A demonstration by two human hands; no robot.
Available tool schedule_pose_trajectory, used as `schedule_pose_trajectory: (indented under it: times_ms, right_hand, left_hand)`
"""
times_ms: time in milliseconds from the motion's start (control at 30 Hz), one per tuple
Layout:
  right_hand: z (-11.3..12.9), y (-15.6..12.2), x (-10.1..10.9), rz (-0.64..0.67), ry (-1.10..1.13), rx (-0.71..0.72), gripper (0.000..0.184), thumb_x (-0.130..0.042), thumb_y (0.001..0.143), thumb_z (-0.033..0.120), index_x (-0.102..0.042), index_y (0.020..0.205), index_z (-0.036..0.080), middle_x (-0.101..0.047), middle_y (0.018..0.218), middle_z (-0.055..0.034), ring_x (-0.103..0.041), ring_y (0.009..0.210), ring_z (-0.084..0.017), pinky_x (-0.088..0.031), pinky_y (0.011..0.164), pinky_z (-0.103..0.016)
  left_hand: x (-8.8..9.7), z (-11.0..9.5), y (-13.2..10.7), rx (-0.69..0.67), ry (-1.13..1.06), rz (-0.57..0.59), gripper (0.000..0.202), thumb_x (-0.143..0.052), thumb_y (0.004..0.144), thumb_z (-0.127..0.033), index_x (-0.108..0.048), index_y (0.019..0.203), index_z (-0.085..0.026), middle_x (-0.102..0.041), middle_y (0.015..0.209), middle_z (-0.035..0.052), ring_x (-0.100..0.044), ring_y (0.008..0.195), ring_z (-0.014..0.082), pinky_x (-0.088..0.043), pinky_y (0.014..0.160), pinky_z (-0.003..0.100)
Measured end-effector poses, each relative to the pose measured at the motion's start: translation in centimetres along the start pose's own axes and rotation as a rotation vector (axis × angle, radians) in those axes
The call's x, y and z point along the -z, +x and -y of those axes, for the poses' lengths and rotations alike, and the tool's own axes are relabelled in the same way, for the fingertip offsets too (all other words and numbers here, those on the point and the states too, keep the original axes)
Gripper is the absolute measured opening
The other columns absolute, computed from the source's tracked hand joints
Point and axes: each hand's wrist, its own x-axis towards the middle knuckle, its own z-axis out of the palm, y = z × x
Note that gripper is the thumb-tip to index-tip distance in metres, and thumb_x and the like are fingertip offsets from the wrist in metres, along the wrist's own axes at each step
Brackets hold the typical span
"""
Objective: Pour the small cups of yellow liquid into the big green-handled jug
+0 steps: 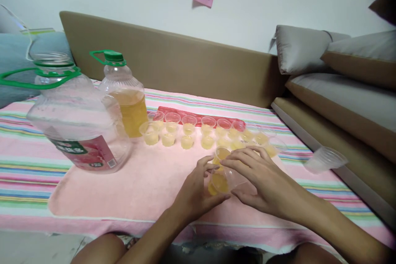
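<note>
Close to the front of the pink cloth, my left hand curls its fingers and thumb about the rim of a clear plastic cup. The cup looks tilted, its mouth toward the left. From the other side my right hand closes round its body, palm down. Yellow liquid shows through the clear plastic; I cannot tell which cup holds it. Just beyond my fingertips stands another cup of yellow liquid. Behind my hands are rows of similar filled cups, partly hidden at right by my right hand.
A large clear jug with a green handle stands at left, uncapped. Behind it is a green-capped jug of yellow liquid. Red plastic lies behind the cups. Nested clear cups lie on their side at right, near stacked cushions.
</note>
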Motion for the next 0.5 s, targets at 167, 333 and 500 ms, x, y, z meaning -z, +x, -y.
schedule_pose_trajectory:
  times_ms: [167, 333, 500]
  right_hand:
    - [0.07, -0.13, 0.02, -0.001, 0.015, 0.0, 0.063, -0.076, 0.091, 0.011, -0.05, 0.146, 0.028, -0.061, 0.133, -0.005, -0.053, 0.125, -0.03, -0.042, 0.107, -0.05]
    - [0.24, -0.37, 0.04, 0.036, 0.027, -0.031, 0.064, -0.077, 0.095, 0.014, -0.048, 0.15, 0.03, -0.061, 0.133, -0.0042, -0.056, 0.121, -0.029, -0.047, 0.103, -0.05]
    - [0.24, -0.93, 0.15, 0.037, 0.021, -0.043, 0.063, -0.062, 0.098, 0.016, -0.042, 0.155, 0.032, -0.057, 0.142, -0.0061, -0.056, 0.125, -0.03, -0.051, 0.101, -0.05]
  left_hand:
    - [0.01, 0.11, -0.06, -0.025, 0.015, 0.0, 0.091, -0.091, 0.081, -0.048, -0.033, 0.149, -0.03, -0.063, 0.139, 0.0127, -0.069, 0.121, 0.0306, -0.059, 0.103, 0.051]
    - [0.01, -0.14, -0.08, -0.003, 0.012, 0.01, 0.09, -0.091, 0.082, -0.046, -0.032, 0.149, -0.03, -0.065, 0.137, 0.0112, -0.068, 0.121, 0.0297, -0.058, 0.105, 0.051]
    - [0.02, -0.02, -0.15, 0.002, 0.003, 0.018, 0.09, -0.09, 0.083, -0.045, -0.031, 0.15, -0.03, -0.063, 0.141, 0.0115, -0.068, 0.124, 0.0301, -0.057, 0.106, 0.052]
